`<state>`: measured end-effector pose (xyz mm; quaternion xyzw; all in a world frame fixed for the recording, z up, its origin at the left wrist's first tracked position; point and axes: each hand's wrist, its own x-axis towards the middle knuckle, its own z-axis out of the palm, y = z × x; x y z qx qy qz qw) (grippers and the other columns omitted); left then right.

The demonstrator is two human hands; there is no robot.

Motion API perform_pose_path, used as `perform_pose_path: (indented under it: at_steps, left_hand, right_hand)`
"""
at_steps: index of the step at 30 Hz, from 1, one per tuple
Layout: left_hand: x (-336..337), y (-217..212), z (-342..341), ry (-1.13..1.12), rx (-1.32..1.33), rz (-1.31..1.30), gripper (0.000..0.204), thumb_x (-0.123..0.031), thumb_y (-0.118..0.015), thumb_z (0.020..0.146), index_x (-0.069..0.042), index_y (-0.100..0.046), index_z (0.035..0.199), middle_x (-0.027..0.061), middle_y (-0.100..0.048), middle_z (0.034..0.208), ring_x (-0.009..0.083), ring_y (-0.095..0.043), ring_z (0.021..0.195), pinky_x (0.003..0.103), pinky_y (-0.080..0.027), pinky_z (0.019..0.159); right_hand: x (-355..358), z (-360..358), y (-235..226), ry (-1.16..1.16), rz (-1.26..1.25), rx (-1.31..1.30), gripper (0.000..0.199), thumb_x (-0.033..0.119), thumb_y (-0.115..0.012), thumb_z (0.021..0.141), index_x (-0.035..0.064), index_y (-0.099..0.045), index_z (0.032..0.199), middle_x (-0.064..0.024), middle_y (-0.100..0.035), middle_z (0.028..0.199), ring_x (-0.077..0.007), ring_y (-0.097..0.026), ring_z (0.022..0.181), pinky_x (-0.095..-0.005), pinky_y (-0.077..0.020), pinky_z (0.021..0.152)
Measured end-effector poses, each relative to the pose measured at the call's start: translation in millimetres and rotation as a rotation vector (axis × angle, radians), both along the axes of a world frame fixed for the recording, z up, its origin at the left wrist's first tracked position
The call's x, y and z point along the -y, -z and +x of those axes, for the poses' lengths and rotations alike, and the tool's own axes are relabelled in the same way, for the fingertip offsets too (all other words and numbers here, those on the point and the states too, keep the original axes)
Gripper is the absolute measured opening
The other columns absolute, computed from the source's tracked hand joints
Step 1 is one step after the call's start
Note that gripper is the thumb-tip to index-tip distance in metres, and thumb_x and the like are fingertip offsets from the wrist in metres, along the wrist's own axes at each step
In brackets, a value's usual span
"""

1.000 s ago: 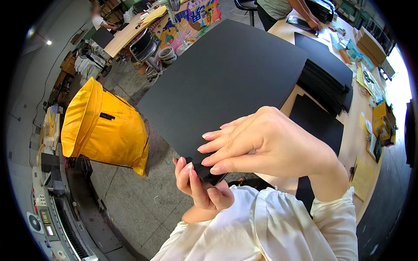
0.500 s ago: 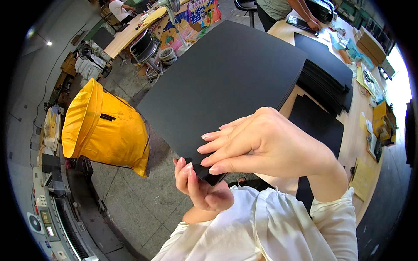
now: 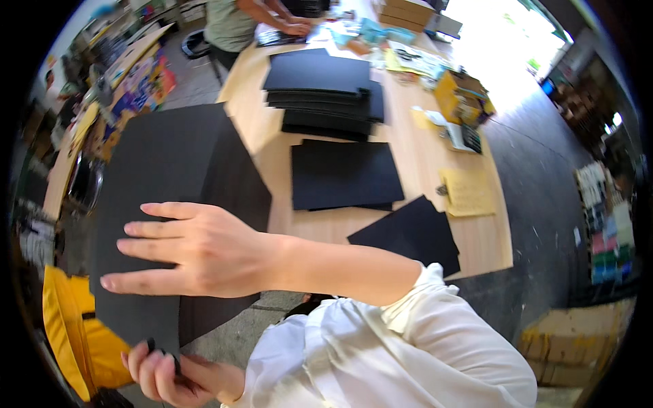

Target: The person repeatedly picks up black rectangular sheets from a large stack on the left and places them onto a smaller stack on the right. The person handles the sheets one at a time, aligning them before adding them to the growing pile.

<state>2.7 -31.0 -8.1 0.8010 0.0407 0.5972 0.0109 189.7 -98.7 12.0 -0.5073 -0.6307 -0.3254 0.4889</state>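
A large black board [image 3: 153, 153] lies at the left, beside the table's edge. Behind its right side shows a second, darker black panel [image 3: 235, 180]; whether the two are joined I cannot tell. Down at the near corner, my left hand [image 3: 173, 377] is closed round the board's edge, with a small piece of black sticking up between its fingers. My right hand [image 3: 197, 251] rests palm down across the board's middle, fingers stretched out and spread, pointing left. Its forearm reaches over from the right.
The wooden table [image 3: 422, 170] bears a stack of black boards [image 3: 316, 75], a smaller black pile [image 3: 347, 173] and a loose black board [image 3: 415, 234]. A yellow paper [image 3: 469, 192] and a yellow box [image 3: 462, 95] line its right. A yellow bag [image 3: 64, 326] stands lower left; a co-worker [image 3: 231, 27] is at the far end.
The view has turned right. My right hand has left the near corner and opened out flat over the board. My left hand still grips the corner.
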Motion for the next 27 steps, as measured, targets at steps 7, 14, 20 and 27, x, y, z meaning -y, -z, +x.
perform_pose_path:
  at_steps: [7, 14, 20, 27]
  left_hand:
    - [36.6, 52.9, 45.1, 0.472, 0.610, 0.499, 0.011, -0.025, -0.060, 0.083, -0.020, -0.058, 0.093, 0.0039, -0.047, 0.093, 0.0234, -0.051, 0.092, 0.043, -0.036, 0.090]
    - [97.3, 139.3, 70.5, 1.002, -0.162, 0.021, 0.021, -0.017, -0.065, 0.080, -0.016, -0.057, 0.099, 0.0062, -0.045, 0.108, 0.0252, -0.047, 0.106, 0.047, -0.037, 0.094]
    - [185.9, 209.5, 123.6, 0.937, -0.947, -0.500, 0.044, -0.022, -0.064, 0.086, -0.014, -0.054, 0.127, 0.0173, -0.041, 0.134, 0.0373, -0.038, 0.126, 0.055, -0.026, 0.106]
    - [220.3, 274.6, 136.5, 0.822, -1.231, 0.078, 0.061, -0.041, -0.064, 0.086, -0.029, -0.045, 0.143, 0.0132, -0.031, 0.153, 0.0397, -0.026, 0.140, 0.061, -0.017, 0.111]
  right_hand:
    - [114.7, -2.1, 22.9, 0.276, 0.050, 0.071, 0.019, 0.014, -0.062, 0.084, 0.0112, -0.072, 0.100, -0.0132, -0.070, 0.106, -0.0274, -0.068, 0.102, -0.0377, -0.0558, 0.087]
    - [308.0, -55.9, 151.5, 1.013, -0.285, -0.058, 0.024, 0.015, -0.065, 0.083, 0.0167, -0.073, 0.106, -0.0088, -0.070, 0.113, -0.0242, -0.067, 0.106, -0.0353, -0.0518, 0.094]
    - [388.1, -109.7, 275.4, 1.179, -0.781, -0.373, 0.034, 0.012, -0.056, 0.085, 0.0136, -0.068, 0.116, -0.0074, -0.064, 0.125, -0.0244, -0.060, 0.117, -0.0370, -0.0480, 0.100]
    - [409.3, -100.7, 260.9, 0.771, -0.865, -0.687, 0.050, 0.040, -0.077, 0.075, 0.0104, -0.067, 0.114, -0.0087, -0.062, 0.126, -0.0264, -0.056, 0.122, -0.0425, -0.0436, 0.104]
